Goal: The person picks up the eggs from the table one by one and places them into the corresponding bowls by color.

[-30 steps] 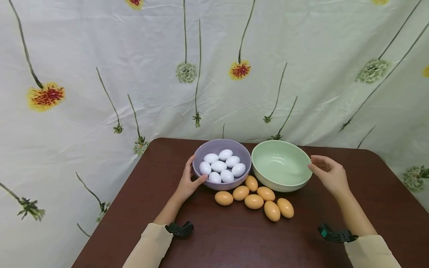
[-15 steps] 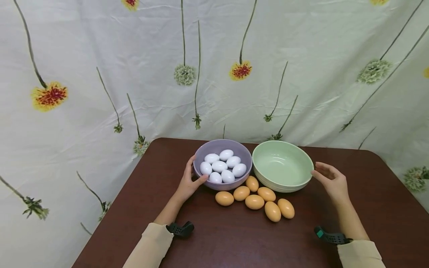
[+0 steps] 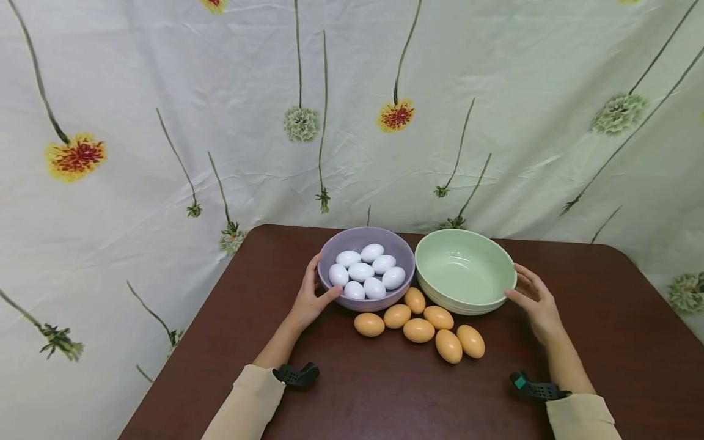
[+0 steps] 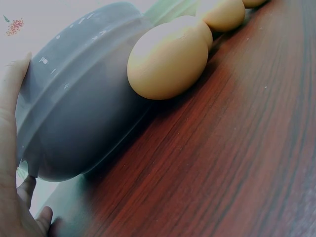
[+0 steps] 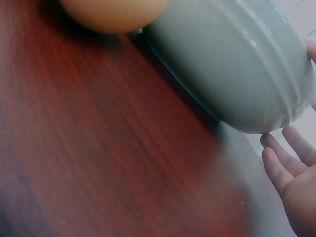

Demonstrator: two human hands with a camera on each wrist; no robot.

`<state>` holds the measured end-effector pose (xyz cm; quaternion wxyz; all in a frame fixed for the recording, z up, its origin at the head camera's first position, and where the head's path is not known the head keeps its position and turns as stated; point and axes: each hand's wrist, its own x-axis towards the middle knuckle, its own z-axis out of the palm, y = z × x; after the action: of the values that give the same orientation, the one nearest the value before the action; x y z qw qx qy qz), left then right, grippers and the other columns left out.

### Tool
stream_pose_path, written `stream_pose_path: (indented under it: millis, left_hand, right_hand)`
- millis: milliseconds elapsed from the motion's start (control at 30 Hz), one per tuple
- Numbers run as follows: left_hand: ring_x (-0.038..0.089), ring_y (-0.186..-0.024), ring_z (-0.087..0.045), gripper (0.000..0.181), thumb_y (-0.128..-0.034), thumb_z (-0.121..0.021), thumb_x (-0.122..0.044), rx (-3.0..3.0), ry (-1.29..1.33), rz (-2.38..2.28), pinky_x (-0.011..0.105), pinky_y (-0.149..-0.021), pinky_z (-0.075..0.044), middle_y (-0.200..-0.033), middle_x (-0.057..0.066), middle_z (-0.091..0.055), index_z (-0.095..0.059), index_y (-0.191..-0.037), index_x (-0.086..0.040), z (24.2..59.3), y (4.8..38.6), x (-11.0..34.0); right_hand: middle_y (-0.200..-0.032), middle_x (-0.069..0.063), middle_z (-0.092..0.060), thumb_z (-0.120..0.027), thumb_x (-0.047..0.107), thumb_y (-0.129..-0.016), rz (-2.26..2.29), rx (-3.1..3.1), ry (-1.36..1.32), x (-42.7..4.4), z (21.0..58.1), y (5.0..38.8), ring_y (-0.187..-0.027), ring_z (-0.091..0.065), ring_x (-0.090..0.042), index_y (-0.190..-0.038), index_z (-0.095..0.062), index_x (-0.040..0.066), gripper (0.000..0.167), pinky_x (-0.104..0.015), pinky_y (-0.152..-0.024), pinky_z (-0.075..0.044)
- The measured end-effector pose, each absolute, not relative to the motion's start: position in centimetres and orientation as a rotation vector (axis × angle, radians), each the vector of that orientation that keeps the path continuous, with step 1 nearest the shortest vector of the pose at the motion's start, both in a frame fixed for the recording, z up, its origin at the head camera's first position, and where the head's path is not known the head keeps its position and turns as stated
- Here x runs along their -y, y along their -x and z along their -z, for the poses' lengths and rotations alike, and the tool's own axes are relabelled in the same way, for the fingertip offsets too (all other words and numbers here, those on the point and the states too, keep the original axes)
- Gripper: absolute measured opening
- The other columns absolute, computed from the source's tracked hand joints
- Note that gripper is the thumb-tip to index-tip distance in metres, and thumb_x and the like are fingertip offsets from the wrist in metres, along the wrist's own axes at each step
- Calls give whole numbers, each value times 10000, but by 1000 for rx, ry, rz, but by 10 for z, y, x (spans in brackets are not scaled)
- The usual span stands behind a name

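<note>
My left hand [image 3: 308,304] holds the left side of a purple bowl [image 3: 343,239], thumb at the near rim and fingers around the outer wall. Several white eggs [image 3: 360,272] lie in that bowl. At the right side of a light green bowl [image 3: 459,275], my right hand [image 3: 543,307] has its thumb and fingertips at the rim. The right wrist view shows other fingers [image 5: 279,170] fairly straight beside the bowl's outer wall. Nothing lies inside the green bowl. Several brown eggs [image 3: 418,330] lie on the table in front of the two bowls.
Both bowls stand side by side near the far edge of the dark reddish-brown table [image 3: 418,391]. A white cloth [image 3: 247,73] with printed flowers hangs behind it. In the left wrist view a brown egg [image 4: 170,59] is close to the purple bowl.
My right hand has moved left and slightly down to the green bowl's rim. My left hand stays at the purple bowl; bowls and eggs keep their places.
</note>
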<state>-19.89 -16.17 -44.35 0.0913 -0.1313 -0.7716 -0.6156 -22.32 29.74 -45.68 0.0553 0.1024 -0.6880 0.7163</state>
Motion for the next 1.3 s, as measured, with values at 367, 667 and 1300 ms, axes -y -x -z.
stream_pose_path:
  millis: [367,667,1300]
  left_hand:
    - [442,-1368,-265,844,-869,-660,-57,2293,391,1828,557,-1092,-218,-1554,278,-146,-139,-1529,22,443,196,162]
    - [458,-1348,-282,855,-876,-689,-128,2283,417,1793,561,-1081,-231,-1540,290,-170,-150,-1519,35,447,198,163]
    - [353,-1365,-364,842,-881,-717,-229,2382,290,1634,594,-1037,-307,-1553,169,-277,-213,-1543,-107,466,186,165]
  right_hand:
    - [-1322,-13,-346,-513,-6,-970,-2328,2011,-446,-295,468,229,-1069,-475,-64,-1524,-285,214,639,-164,-825,-439]
    - [-1362,-30,-253,-518,43,-974,-2370,2016,-415,-290,468,226,-1132,-442,-53,-1525,-202,256,670,-160,-872,-434]
    - [-1351,-7,-256,-521,45,-970,-2373,2009,-429,-290,466,225,-1143,-422,-80,-1518,-201,244,665,-156,-869,-437]
